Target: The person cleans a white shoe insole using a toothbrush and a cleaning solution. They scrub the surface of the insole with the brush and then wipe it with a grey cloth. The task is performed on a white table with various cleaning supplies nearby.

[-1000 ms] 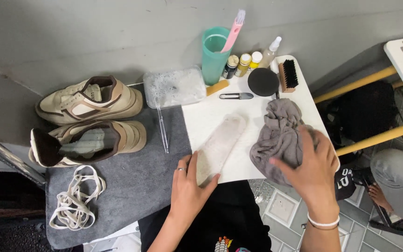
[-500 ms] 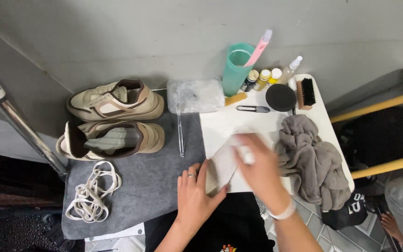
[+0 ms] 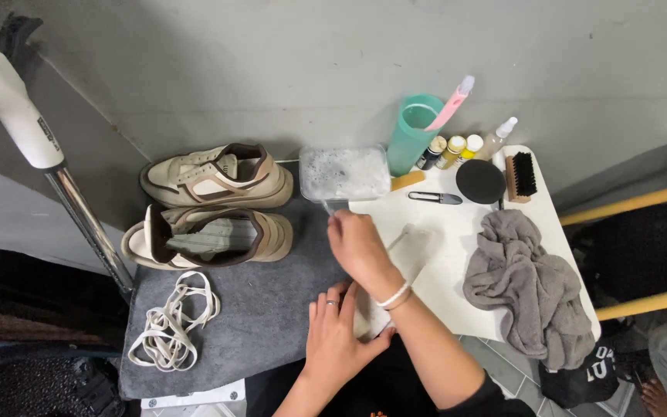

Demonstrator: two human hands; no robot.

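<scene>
My right hand (image 3: 358, 249) reaches across to the seam between the grey mat (image 3: 264, 316) and the white table (image 3: 441, 232). Its fingers curl around a thin clear-handled tool (image 3: 334, 206), whose tip pokes out just below the clear plastic tub (image 3: 344, 171). My left hand (image 3: 336, 341) lies at the near edge and holds down the near end of a white insole (image 3: 417, 249). My right forearm crosses over the insole and hides its middle. A grey rag (image 3: 526, 282) lies crumpled on the table's right side, apart from both hands.
Two beige shoes (image 3: 214, 176) (image 3: 210, 235) without laces rest on the mat's far left, with white laces (image 3: 170, 323) piled in front of them. By the wall stand a teal cup (image 3: 413, 135), small bottles (image 3: 453, 148), a black round tin (image 3: 480, 181), a brush (image 3: 520, 176) and small clippers (image 3: 435, 198). A metal pole (image 3: 86, 224) rises at left.
My right hand let go of the grey rag, passed over the insole and moved left to the clear-handled tool near the tub. The rag stays on the table. My left hand stays on the insole.
</scene>
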